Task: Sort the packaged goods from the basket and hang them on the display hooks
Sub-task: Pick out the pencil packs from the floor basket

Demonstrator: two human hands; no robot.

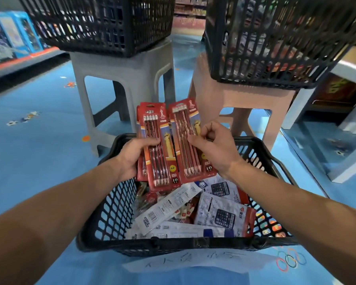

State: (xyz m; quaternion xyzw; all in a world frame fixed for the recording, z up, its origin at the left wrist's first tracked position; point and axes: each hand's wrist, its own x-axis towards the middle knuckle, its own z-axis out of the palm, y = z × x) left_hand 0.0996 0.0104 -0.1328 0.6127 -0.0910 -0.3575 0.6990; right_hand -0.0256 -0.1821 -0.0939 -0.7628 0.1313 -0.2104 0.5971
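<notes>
**Hands and held items**
- The left hand (130, 159) grips a stack of red packs, thumb across the front of the left pencil pack (162, 161). Edges of further red packs show behind it.
- The right hand (216, 153) has its fingers curled and pinches the right pencil pack (185, 124), thumb on the front face.
- The two packs are held side by side, upright, and fanned slightly apart at the top. Both are above the far rim of the basket (173, 244).

**Basket contents**
- The black mesh basket sits on the blue floor (39, 151), directly below the forearms.
- It holds calculator packs (224, 214) and white-backed packs (167, 204), lying flat and overlapping.

**Surroundings**
- A grey stool (123, 64) and a pink stool (240, 95) stand just beyond the basket.
- Each stool carries another black mesh crate: the left crate (103, 25) and the right crate (275, 48), both containing goods that are too blurred to identify.
- Blue boxes (10, 33) line a low shelf at far left.
- A sheet of paper (193, 262) lies against the near rim of the basket.

**Markings**
- Each pencil pack reads "HB" and "10" at its lower end.
- One white pack in the basket shows "20".
- The paper bears handwriting that cannot be read.
- A five-ring emblem (291, 262) is printed on the floor beside the paper.
</notes>
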